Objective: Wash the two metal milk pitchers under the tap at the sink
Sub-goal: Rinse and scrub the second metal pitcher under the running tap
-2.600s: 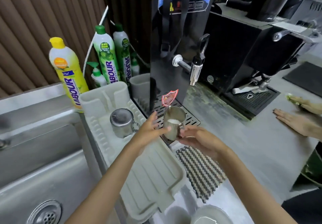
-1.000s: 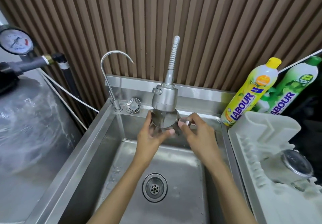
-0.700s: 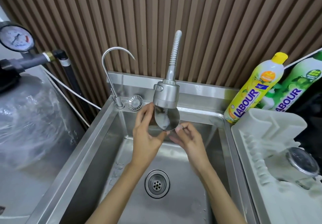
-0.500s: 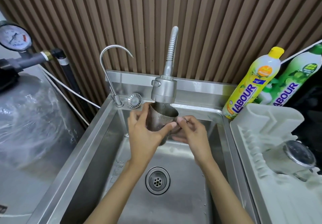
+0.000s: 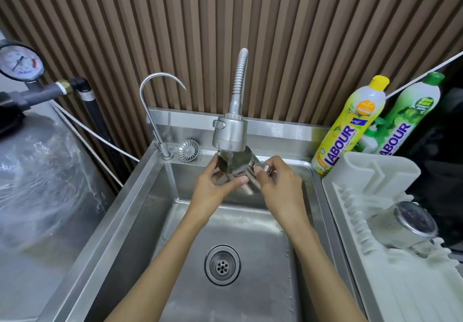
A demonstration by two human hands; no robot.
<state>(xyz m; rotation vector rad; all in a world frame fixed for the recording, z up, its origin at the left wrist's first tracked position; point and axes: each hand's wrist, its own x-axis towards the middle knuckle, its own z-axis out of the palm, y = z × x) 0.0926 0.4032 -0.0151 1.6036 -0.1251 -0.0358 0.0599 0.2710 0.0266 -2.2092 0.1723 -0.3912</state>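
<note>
A small metal milk pitcher [image 5: 235,163] is tipped on its side directly under the spray head of the tap [image 5: 230,135], over the steel sink [image 5: 160,211]. My left hand [image 5: 215,184] grips the pitcher's body from below and the left. My right hand [image 5: 278,184] pinches its handle on the right side. A second metal pitcher [image 5: 408,226] lies on the white drying rack [image 5: 390,281] at the right, apart from both hands.
A thin gooseneck tap [image 5: 155,111] and a loose strainer [image 5: 188,150] sit at the sink's back left. The drain [image 5: 222,264] is below my arms. Yellow [image 5: 350,126] and green [image 5: 406,116] dish-soap bottles stand at the back right. A plastic-wrapped tank with a pressure gauge [image 5: 21,62] is on the left.
I carried the pitcher from the counter by the coffee machine to the sink. In the last half second it went from upright under the tap to tipped on its side.
</note>
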